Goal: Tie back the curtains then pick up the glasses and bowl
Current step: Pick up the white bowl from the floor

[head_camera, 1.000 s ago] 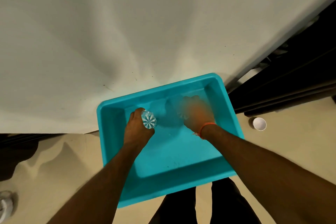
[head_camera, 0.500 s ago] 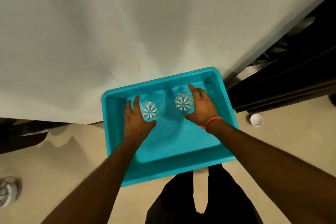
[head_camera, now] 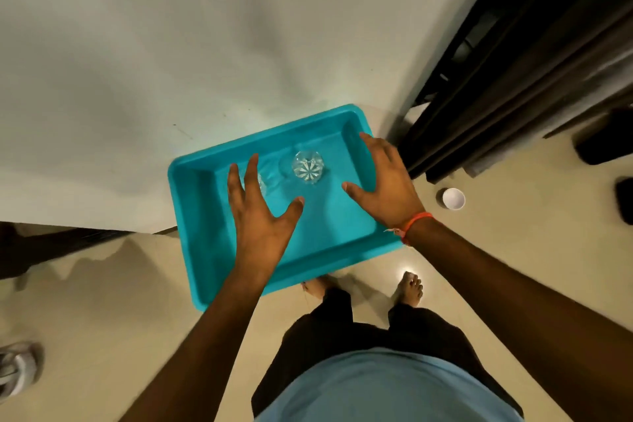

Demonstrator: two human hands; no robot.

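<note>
- At the lower left edge of the frame a grey shoe (head_camera: 15, 368) lies on the floor (head_camera: 102, 336), well apart from everything else and no part of the job.
- The bed (head_camera: 171, 44) fills the upper left and centre; the teal tub (head_camera: 191, 216) sits with its far end on the sheet and its near end out over the floor, probably set there so that it stands at hand height.
- The left hand (head_camera: 260, 216) hovers over the tub's left half, fingers spread and holding nothing; it partly hides the left glass (head_camera: 261, 181), so little of that glass shows.
- The right glass (head_camera: 307, 168) stands upright on the tub's bottom in the centre of the frame, free of both hands; side by side, the glasses seem placed for carrying.
- The right hand (head_camera: 387, 181), an orange band at the wrist, is flat and spread over the tub's right wall, gripping nothing.
- A small white bowl (head_camera: 452, 198) sits on the floor right of the tub, near dark curtains (head_camera: 513, 79) at the upper right; judging by this, it is not yet collected.
</note>
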